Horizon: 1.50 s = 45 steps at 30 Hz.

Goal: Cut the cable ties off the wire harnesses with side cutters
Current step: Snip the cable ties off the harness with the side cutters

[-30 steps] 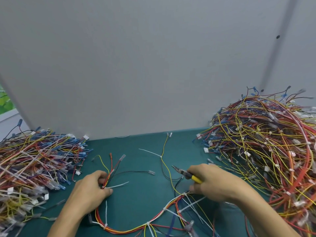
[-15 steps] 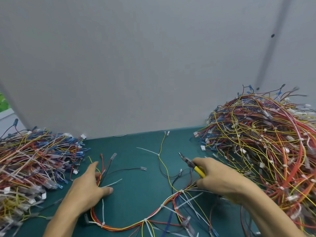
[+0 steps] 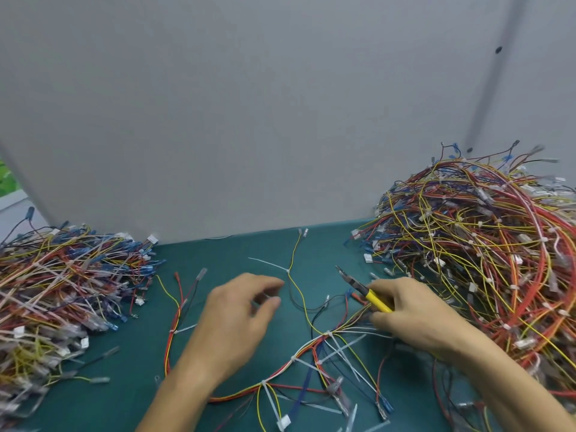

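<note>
While the right hand (image 3: 414, 316) is gripping the yellow cutters (image 3: 376, 301), fingers curled round the handles, the left hand (image 3: 237, 319) is hanging loosely curled and holding nothing, the harness (image 3: 308, 346) lying between them on the tabletop (image 3: 140, 338)
</note>
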Each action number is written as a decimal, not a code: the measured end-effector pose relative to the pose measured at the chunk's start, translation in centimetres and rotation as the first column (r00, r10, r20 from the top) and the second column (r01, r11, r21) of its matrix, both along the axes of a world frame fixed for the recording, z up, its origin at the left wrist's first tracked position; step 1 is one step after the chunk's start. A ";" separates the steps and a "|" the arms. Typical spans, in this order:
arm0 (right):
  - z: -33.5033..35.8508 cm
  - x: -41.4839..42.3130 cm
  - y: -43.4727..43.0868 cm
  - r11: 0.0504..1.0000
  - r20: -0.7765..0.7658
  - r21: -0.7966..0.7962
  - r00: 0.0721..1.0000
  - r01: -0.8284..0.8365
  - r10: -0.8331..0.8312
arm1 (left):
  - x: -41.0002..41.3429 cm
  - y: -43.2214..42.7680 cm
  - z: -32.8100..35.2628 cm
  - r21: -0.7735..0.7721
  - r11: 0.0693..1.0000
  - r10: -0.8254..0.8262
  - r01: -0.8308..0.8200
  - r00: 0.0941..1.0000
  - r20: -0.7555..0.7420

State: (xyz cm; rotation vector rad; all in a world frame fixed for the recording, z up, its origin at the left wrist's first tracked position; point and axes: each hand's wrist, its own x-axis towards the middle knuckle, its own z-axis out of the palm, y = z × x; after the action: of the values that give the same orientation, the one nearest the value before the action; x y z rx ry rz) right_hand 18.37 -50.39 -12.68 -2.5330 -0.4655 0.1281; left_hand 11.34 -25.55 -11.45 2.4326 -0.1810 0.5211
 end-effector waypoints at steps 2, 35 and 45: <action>-0.1 0.2 -0.2 0.999 0.007 0.036 1.000 -0.001 0.001 | 0.3 -1.7 -0.9 0.042 0.995 -0.087 0.088 0.996 -0.016; -1.3 0.7 -0.3 0.886 0.147 -0.442 0.963 -0.142 0.228 | 4.1 -4.4 -6.8 -0.273 0.961 -0.089 0.036 0.979 -0.185; -1.2 0.7 -0.3 0.860 0.172 -0.482 0.944 -0.168 0.280 | 4.1 -4.6 -6.5 -0.317 0.948 -0.106 0.036 0.973 -0.204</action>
State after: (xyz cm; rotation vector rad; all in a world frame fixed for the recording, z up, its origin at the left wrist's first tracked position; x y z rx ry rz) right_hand 19.08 -50.66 -13.92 -2.9684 -0.9273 0.0218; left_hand 15.39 -30.12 -17.99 2.1441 -0.0851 0.2253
